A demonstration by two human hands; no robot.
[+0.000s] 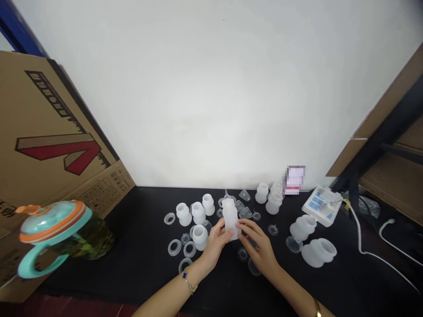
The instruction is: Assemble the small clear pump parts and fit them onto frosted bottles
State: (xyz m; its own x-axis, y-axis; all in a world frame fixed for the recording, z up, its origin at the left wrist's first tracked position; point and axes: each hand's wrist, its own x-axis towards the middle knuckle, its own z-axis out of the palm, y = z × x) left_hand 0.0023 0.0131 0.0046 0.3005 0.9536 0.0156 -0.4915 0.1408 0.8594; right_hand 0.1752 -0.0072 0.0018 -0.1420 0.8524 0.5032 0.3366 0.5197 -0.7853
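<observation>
A white translucent bottle (230, 215) stands upright between my two hands, over the black table. My left hand (216, 240) grips its lower left side, thumb across the front. On the other side, the fingers of my right hand (257, 244) press against the bottle's lower right. Just left of my left hand is an open-necked white bottle (200, 237), with several more like it behind. White screw rings (174, 247) lie around them. Clear nipples (226, 194) and clear cone-shaped caps (244, 195) lie behind the held bottle. Small clear discs under my right hand are partly covered.
A large teal-lidded jug (56, 224) is at the left before a cardboard box (49, 145). On the right are two bottles lying tilted (319, 252), a white power strip (322, 204) and white cables (360, 233). A pale wall (211, 88) closes the back.
</observation>
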